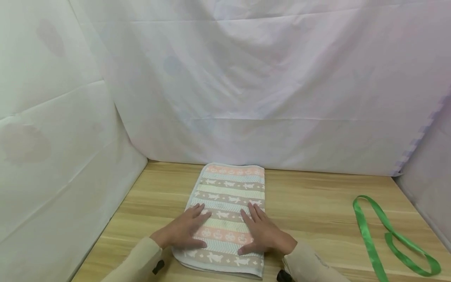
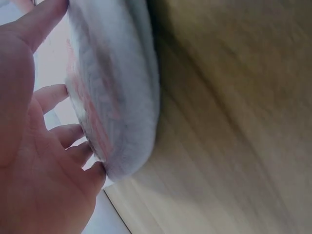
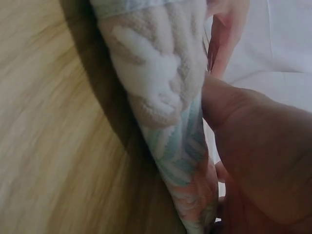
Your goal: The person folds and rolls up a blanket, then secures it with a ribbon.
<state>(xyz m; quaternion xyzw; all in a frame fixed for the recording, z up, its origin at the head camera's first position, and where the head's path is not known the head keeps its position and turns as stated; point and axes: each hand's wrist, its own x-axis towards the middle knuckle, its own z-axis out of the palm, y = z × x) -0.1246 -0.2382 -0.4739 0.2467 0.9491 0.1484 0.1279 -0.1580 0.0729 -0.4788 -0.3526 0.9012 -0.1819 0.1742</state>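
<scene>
A folded towel with pastel stripes and white animal figures lies lengthwise on the wooden table. My left hand rests on its left side, fingers spread over the cloth. On the right side lies my right hand, its fingers likewise extended on the towel. In the left wrist view, the fingertips of the left hand touch the top of the towel's rounded, layered edge. The right wrist view has the right hand against the towel's thick side, where a white figure shows.
A loose green ribbon lies looped on the right part of the wooden table. White cloth hangs behind the table and along both sides. The towel's far end reaches close to the back cloth.
</scene>
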